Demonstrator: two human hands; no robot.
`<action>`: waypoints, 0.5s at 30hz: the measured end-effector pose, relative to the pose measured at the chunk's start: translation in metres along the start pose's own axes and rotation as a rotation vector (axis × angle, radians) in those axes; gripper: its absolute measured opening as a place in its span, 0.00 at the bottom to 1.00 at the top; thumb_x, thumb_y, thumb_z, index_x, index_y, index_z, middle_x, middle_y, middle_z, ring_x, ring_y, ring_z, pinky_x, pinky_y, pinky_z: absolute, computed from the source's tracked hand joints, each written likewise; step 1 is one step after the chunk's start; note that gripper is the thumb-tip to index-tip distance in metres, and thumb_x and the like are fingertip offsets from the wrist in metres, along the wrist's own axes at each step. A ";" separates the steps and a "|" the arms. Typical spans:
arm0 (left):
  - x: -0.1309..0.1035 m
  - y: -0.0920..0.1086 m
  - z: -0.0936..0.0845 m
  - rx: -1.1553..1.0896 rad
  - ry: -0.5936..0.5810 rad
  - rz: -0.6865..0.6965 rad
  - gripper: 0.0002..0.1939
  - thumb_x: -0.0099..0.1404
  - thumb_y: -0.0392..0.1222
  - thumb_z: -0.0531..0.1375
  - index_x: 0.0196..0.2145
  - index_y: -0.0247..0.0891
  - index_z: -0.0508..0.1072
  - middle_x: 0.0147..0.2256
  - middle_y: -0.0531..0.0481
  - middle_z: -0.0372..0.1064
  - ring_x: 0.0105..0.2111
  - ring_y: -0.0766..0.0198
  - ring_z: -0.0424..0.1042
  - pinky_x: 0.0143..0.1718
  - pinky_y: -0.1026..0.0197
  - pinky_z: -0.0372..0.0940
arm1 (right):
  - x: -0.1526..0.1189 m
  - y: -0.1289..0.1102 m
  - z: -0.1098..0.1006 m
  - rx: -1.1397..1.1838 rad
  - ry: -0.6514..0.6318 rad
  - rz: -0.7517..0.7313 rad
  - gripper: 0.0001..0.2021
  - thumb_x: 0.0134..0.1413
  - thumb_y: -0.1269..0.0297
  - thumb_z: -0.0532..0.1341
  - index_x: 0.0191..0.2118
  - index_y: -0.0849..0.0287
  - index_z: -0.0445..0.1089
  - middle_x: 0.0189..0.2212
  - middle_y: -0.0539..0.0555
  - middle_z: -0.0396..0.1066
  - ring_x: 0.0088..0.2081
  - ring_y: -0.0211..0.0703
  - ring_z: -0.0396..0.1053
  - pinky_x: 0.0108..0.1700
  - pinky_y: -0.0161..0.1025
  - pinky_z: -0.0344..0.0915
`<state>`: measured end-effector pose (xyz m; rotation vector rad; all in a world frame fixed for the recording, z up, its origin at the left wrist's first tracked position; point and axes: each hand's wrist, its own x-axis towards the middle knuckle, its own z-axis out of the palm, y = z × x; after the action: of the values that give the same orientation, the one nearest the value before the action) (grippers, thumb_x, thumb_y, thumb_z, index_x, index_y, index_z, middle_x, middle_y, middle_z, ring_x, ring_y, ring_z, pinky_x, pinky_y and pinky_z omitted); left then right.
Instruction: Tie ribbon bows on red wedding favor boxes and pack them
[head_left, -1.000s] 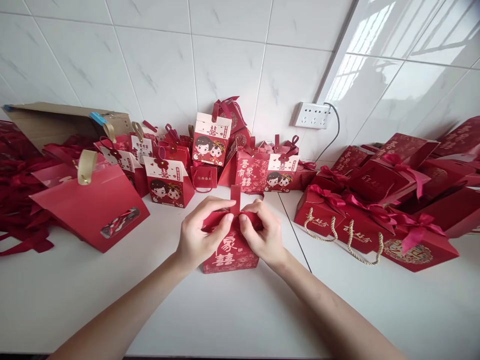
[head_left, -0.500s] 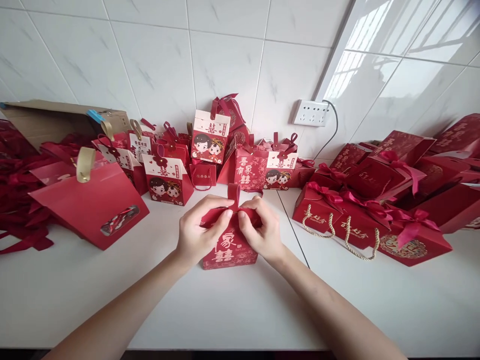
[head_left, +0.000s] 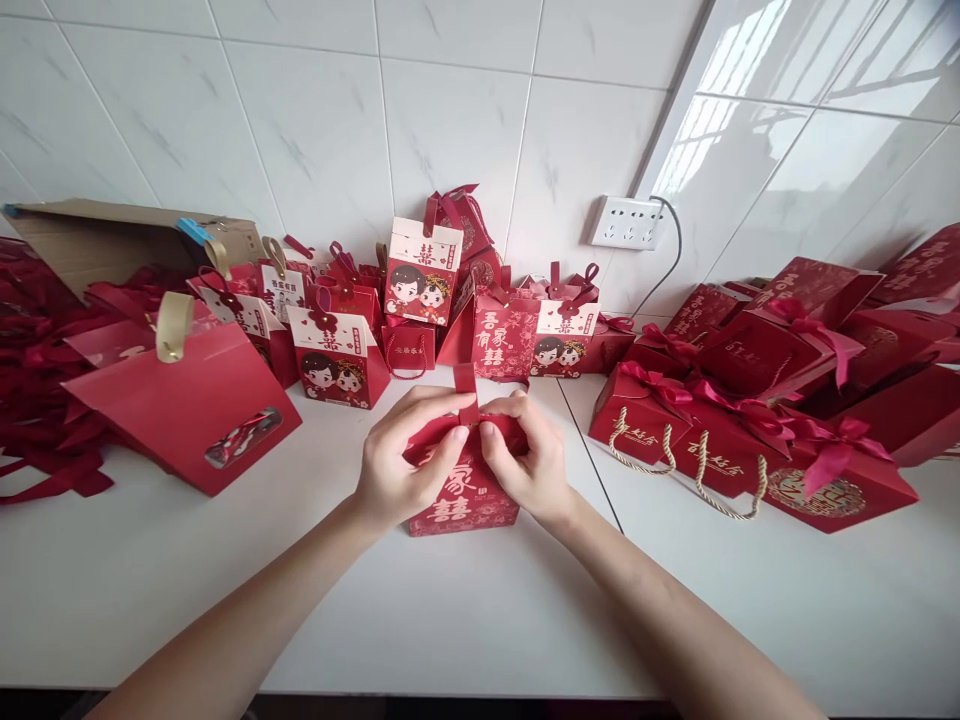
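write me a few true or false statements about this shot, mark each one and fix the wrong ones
1. The left hand and right hand both touch the same red box. True.
2. The white socket panel lies on the table. False: the white socket panel is on the tiled wall.
3. A red strap rises above the hands. True.
4. The rope-handled boxes sit left of the hands. False: the rope-handled boxes are on the right.
5. The gold-strapped box has a window. True.

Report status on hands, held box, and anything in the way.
Left hand and right hand at top of red box, fingers pinched. Box upright on white table, strap sticking up. Other boxes behind and to both sides, none blocking the hands.
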<state>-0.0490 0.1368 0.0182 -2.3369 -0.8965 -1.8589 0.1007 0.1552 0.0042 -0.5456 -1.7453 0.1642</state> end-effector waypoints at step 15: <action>-0.002 -0.001 0.003 0.092 0.066 -0.042 0.10 0.63 0.31 0.59 0.41 0.39 0.74 0.40 0.51 0.77 0.39 0.66 0.76 0.42 0.68 0.71 | 0.002 0.000 -0.002 -0.039 -0.014 -0.041 0.05 0.58 0.73 0.55 0.36 0.56 0.64 0.25 0.48 0.63 0.25 0.36 0.61 0.26 0.35 0.60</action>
<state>-0.0475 0.1379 0.0148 -2.2077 -1.0081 -1.8549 0.1026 0.1553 0.0069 -0.5380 -1.7751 0.1052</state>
